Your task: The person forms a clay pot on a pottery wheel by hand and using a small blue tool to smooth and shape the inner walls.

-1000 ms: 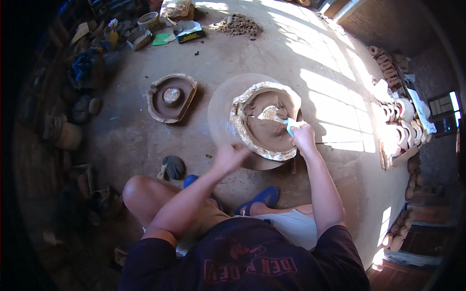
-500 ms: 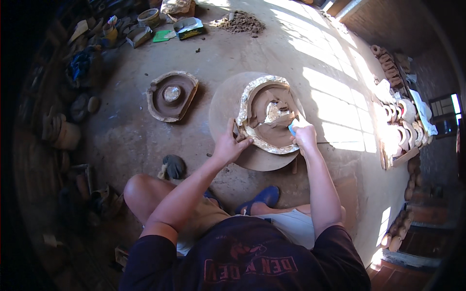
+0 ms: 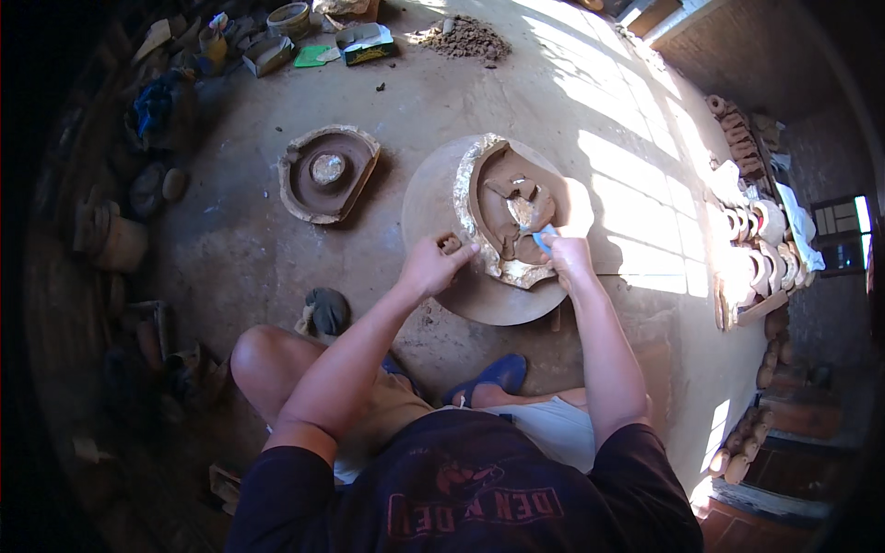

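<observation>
A clay mould (image 3: 502,221) lies on a round wheel (image 3: 433,207) on the floor, just in front of the seated person. The left hand (image 3: 431,265) rests at the mould's near left edge, fingers closed on a small clay lump (image 3: 451,244). The right hand (image 3: 565,256) is clamped on a blue tool (image 3: 544,235), its tip against the clay inside the mould. To the left, well apart, sits a second mould (image 3: 327,172). A dirt heap (image 3: 464,37) lies far off.
</observation>
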A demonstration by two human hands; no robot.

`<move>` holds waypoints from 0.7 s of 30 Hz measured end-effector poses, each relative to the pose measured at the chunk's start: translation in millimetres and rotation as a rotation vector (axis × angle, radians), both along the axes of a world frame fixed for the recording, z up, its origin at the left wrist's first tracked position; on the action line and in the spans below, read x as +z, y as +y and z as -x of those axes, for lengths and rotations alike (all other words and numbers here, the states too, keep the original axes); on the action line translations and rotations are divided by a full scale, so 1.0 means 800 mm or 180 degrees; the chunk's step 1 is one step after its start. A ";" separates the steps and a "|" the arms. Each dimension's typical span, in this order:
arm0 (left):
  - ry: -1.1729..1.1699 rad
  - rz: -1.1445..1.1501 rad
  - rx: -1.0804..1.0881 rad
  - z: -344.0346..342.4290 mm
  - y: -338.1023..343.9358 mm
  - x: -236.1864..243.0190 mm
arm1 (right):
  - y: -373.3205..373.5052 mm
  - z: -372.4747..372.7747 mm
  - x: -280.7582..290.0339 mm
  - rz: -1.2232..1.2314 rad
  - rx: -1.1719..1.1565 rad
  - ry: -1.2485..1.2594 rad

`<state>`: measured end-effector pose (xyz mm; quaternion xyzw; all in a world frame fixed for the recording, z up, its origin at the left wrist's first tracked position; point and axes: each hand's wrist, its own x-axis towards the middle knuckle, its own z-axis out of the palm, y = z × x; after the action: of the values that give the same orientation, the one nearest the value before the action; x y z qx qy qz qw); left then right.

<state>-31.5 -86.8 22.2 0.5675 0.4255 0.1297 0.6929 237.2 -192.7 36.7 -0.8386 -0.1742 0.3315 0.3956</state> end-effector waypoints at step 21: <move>-0.1385 0.0870 0.0669 0.016 -0.036 -0.040 | 0.017 0.063 0.107 0.0943 0.1815 -0.2196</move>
<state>-44.2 -115.8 -9.5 0.3803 0.3368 0.2611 0.8208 186.7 -178.8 122.5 -0.8659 -0.4697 0.1502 0.0838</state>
